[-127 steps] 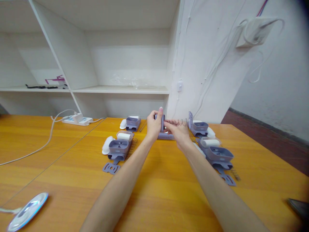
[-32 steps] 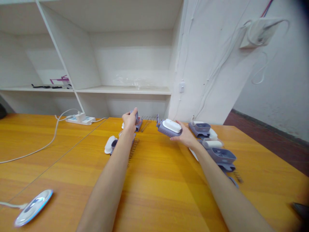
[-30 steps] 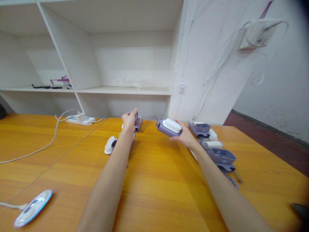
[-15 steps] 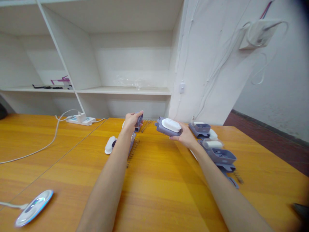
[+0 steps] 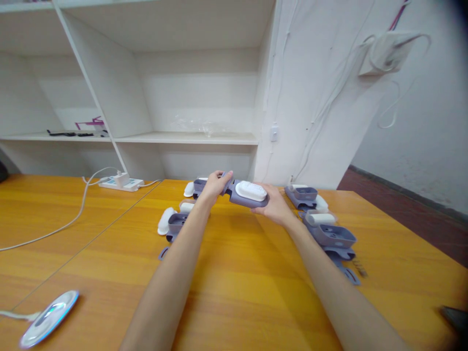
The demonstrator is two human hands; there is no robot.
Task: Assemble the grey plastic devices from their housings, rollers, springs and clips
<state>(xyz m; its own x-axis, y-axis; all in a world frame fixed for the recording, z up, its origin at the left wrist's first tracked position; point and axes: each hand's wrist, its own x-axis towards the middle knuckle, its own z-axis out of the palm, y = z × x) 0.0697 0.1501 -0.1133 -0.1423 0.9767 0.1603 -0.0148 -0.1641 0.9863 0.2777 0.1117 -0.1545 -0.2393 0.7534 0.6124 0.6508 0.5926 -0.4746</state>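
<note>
My right hand [image 5: 273, 206] cups a purple plastic housing [image 5: 244, 199] with a white oval pad [image 5: 250, 190] on top, held above the wooden table [image 5: 234, 292]. My left hand [image 5: 215, 184] is closed on a small purple piece [image 5: 227, 182] and presses it against the housing's left end. Under my left forearm lie more purple trays [image 5: 177, 222] and white caps [image 5: 164, 221]. To the right of my right wrist sits another row of purple trays [image 5: 331, 235] with white rollers [image 5: 321, 218].
A white power strip [image 5: 119, 182] with a cable trailing left lies at the table's back. A shiny oval disc [image 5: 48, 318] rests at the near left. White shelves [image 5: 183, 136] stand behind. A dark object [image 5: 455, 316] shows at the right edge. A wall socket [image 5: 383, 51] hangs high on the right.
My left hand has carried the small purple piece rightward to the housing's left end. My right hand has lowered the housing slightly and shifted it left. Earlier both hands worked a spring at the table's back.
</note>
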